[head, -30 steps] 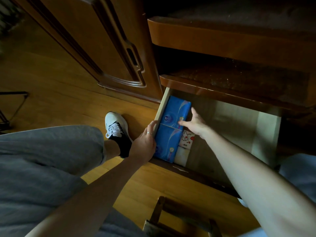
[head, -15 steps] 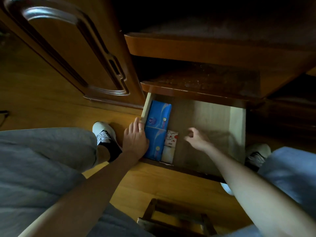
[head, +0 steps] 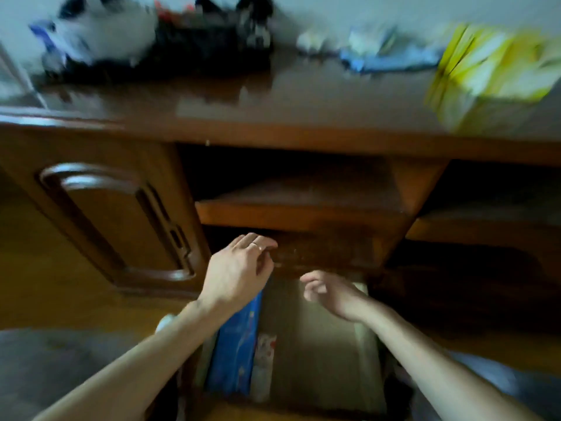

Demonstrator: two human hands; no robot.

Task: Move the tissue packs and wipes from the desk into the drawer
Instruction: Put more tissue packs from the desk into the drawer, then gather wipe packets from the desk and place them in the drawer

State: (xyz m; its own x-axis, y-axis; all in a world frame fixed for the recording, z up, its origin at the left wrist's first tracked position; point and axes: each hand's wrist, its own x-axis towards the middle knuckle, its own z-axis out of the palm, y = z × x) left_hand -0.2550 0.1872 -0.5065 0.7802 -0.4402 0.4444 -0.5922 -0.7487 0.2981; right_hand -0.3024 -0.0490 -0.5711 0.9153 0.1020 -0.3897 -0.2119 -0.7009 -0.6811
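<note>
Drawer (head: 315, 344) holds blue pack (head: 235, 357); white pack (head: 264, 363) beside.

Glossy dark wood desk (head: 303, 95); paler matt wood drawer (head: 318, 344); shiny blue plastic-wrapped pack (head: 235, 360).

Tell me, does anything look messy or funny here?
Nothing looks spilled or broken. The drawer is open, with a blue pack and a small white pack lying neatly along its left side. The desk top holds a blurry jumble, including a yellow pack. Both hands are empty.
</note>
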